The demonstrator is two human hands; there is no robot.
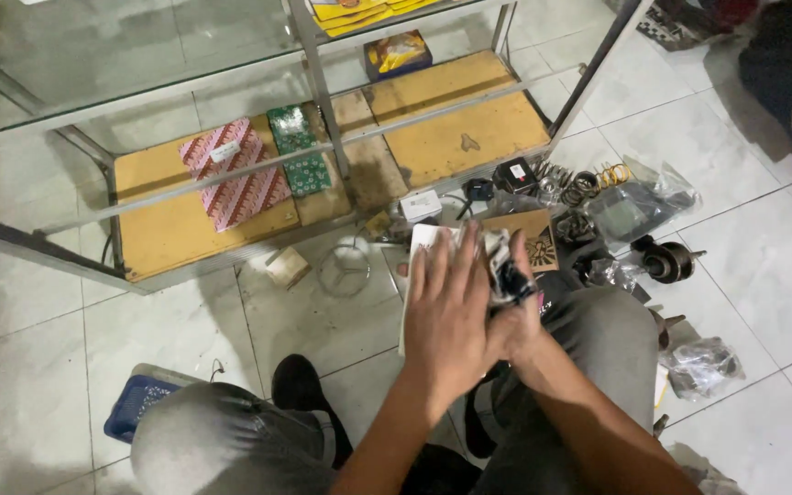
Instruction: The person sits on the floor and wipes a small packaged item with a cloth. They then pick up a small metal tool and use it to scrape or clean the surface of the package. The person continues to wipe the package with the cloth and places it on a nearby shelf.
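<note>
My left hand (446, 307) lies flat with fingers stretched, pressed against the side of a plastic-wrapped black part (506, 266). My right hand (517, 323) comes up from below and grips that same wrapped part, mostly hidden behind the left hand. Both hands are held over my right knee, above a flat white box (422, 240) on the tiled floor. Whether the left hand also touches the white box I cannot tell.
A glass display cabinet (323, 101) with wooden shelf boards holds patterned red and green packets (236, 170). On the floor lie a metal ring emblem (344, 271), coil springs (588, 181), bagged parts (703, 365), a brown cardboard box (535, 236) and a blue basket (135, 406).
</note>
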